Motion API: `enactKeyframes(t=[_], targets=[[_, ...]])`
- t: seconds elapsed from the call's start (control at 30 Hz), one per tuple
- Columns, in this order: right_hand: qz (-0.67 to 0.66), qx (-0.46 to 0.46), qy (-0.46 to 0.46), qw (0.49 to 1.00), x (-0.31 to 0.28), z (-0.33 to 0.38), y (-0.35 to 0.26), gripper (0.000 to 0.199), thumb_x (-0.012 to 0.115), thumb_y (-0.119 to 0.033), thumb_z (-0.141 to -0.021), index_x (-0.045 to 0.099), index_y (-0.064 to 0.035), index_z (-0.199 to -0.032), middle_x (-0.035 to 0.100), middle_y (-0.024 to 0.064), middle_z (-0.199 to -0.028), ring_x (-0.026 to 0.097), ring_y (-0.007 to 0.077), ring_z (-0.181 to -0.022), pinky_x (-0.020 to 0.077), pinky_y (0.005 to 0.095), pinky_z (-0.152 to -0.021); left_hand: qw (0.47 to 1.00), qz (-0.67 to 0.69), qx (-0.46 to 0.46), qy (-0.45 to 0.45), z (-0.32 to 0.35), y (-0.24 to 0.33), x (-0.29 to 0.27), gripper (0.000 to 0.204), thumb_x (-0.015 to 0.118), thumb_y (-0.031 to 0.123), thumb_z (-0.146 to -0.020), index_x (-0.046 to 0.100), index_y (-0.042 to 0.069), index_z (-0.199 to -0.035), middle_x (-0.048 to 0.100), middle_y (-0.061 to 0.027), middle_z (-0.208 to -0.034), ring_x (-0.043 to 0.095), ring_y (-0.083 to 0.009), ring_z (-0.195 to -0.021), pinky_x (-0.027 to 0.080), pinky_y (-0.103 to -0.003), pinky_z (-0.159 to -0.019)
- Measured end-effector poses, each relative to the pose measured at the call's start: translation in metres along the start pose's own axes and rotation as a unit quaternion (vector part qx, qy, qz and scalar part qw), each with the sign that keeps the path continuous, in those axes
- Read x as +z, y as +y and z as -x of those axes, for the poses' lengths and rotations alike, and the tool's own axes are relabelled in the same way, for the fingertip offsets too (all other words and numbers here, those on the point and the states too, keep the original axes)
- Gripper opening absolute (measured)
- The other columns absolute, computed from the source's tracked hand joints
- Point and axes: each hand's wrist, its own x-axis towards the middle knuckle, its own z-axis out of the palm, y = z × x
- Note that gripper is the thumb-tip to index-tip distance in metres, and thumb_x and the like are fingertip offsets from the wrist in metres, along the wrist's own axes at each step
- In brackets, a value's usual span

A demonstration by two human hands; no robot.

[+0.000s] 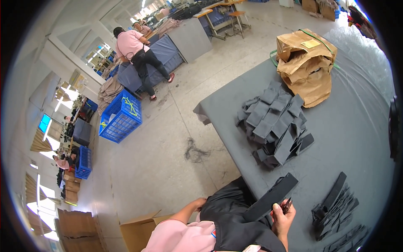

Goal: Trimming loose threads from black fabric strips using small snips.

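My right hand [282, 219] is at the near table edge, its fingers closed round a small pair of dark thread snips [287, 205]. A long black fabric strip [275, 195] lies slantwise just beyond that hand, one end over the apron and the other over the table; I cannot tell whether the thumb also pins it. My left hand [200, 203] rests low beside the black apron [228, 203], with its fingers mostly hidden behind the cloth. Ahead on the table is a heap of dark grey folded fabric pieces [275, 122].
Grey cloth covers the table [336, 138]. A torn brown paper bag [308, 63] stands at its far side; a pile of dark strips [336, 208] lies at right. Blue crates [121, 119] and a cardboard box [140, 229] stand on the floor. A person [136, 50] bends over another table.
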Motion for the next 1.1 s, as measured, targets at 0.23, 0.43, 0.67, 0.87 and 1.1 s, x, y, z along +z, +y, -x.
enactKeyframes(t=[0.23,0.43,0.67,0.87,1.1], targets=[[0.014,0.001,-0.001,1.000,-0.002,-0.001,-0.001,0.023,0.066,-0.004,-0.073,0.044,-0.0064,-0.068,0.038,-0.0061,-0.056,0.032,0.0017,-0.046,0.0232,0.0184,-0.042,1.000,-0.017,0.009,-0.003,0.003,0.005,0.003,0.033,0.047,0.024,-0.085,0.052,0.015,-0.116,0.057,-0.0114,-0.103,0.058,-0.0250,-0.079,0.048,-0.041,-0.063],[0.048,-0.014,-0.014,0.999,-0.011,-0.004,0.009,0.023,0.067,-0.007,-0.073,0.045,-0.0066,-0.070,0.042,-0.0034,-0.056,0.036,0.0037,-0.045,0.0270,0.0187,-0.041,0.997,-0.070,-0.016,-0.018,0.019,0.020,0.003,0.035,0.047,0.022,-0.085,0.052,0.010,-0.117,0.057,-0.0167,-0.105,0.059,-0.0298,-0.085,0.051,-0.043,-0.063],[0.058,-0.023,-0.017,0.998,-0.009,0.001,0.008,0.023,0.066,-0.009,-0.074,0.044,-0.0070,-0.071,0.045,-0.0008,-0.055,0.040,0.0061,-0.041,0.0312,0.0192,-0.039,0.998,-0.055,-0.033,-0.025,0.033,0.029,0.008,0.035,0.045,0.019,-0.086,0.051,0.005,-0.117,0.055,-0.0207,-0.113,0.057,-0.0357,-0.097,0.047,-0.055,-0.077],[0.034,0.007,-0.011,0.999,-0.006,0.009,0.000,0.021,0.067,-0.006,-0.074,0.047,-0.0063,-0.069,0.041,-0.0070,-0.059,0.034,0.0012,-0.050,0.0247,0.0179,-0.045,0.999,-0.045,-0.020,-0.012,0.030,0.027,0.011,0.034,0.048,0.021,-0.086,0.053,0.004,-0.114,0.057,-0.0191,-0.109,0.057,-0.0349,-0.097,0.049,-0.054,-0.072],[0.020,-0.009,-0.018,1.000,-0.006,0.015,0.000,0.019,0.067,-0.007,-0.076,0.048,-0.0061,-0.070,0.043,-0.0066,-0.059,0.035,0.0016,-0.051,0.0258,0.0178,-0.045,0.998,0.028,0.046,0.017,0.036,0.017,0.021,0.031,0.048,0.027,-0.087,0.058,0.006,-0.109,0.062,-0.0136,-0.101,0.063,-0.0219,-0.085,0.051,-0.037,-0.074]])
